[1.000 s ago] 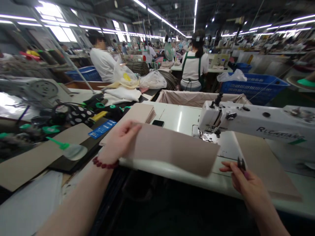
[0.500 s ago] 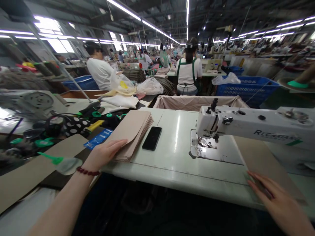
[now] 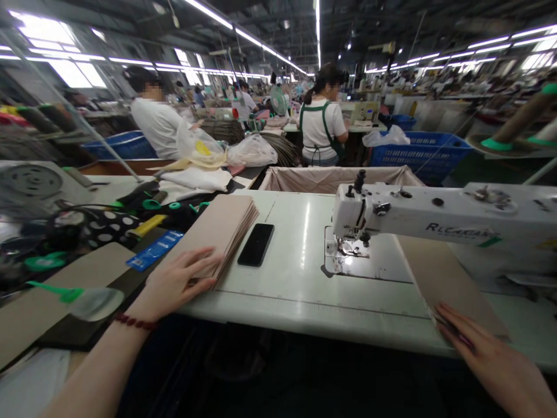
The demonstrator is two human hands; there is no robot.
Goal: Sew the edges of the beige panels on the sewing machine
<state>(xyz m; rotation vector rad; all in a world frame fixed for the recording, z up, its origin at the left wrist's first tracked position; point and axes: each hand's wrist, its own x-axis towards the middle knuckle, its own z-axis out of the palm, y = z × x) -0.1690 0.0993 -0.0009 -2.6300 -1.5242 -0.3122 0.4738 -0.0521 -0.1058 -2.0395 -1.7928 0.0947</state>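
Note:
My left hand (image 3: 183, 277) lies with fingers spread on the near end of a stack of beige fabric panels (image 3: 221, 217), its thumb at the stack's right side. To the right, my right hand (image 3: 481, 348) rests on a single beige panel (image 3: 448, 284) beside the sewing machine. A slim dark tool with a purplish end (image 3: 462, 337) is tucked in that hand; its kind is mostly hidden by the fingers. Between the hands stand a black phone (image 3: 256, 245), lying flat, and the white sewing machine (image 3: 391, 212) with its needle over a metal plate (image 3: 348, 252).
A blue packet (image 3: 154, 249) and an oil bottle with a green spout (image 3: 96, 303) lie left of the stack. Behind the pale table (image 3: 287, 290) is a cloth-lined bin (image 3: 300, 179). Two people in white tops work farther back, near a blue basket (image 3: 422, 151).
My left hand has loosened from the top panel's corner, which now lies flat, and its fingers have spread. My right hand stays on the panel. The whole view has shifted slightly.

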